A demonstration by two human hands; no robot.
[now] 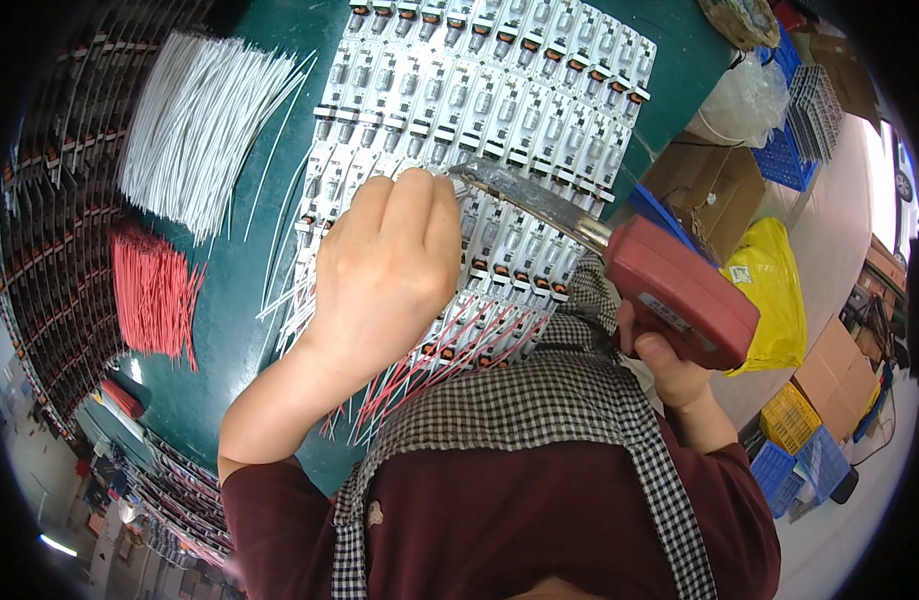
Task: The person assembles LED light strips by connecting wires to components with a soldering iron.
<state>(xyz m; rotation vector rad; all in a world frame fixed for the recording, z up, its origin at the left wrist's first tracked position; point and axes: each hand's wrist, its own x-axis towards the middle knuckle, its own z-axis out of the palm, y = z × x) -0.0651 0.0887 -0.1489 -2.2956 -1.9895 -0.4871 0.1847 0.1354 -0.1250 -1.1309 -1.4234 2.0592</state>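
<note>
My right hand [671, 372] grips a red, pistol-shaped soldering gun [685, 296] by its handle. Its long metal barrel [539, 200] slants left across a large panel of small white circuit boards [479, 95], and the tip ends right by my left fingertips. Over the panel's left middle, my left hand [391, 262] is closed with its back showing; its fingers point at the boards and hide whatever they pinch. Red and white wires [399, 385] hang from the panel's near rows toward my checked apron [519, 405].
On the green table [249, 270] at left lie a bundle of white wires [199, 125] and a bundle of red wires [157, 295]. Stacked board panels [54, 200] line the far left. To the right are a cardboard box [714, 190], a yellow bag [774, 295] and blue crates [779, 475].
</note>
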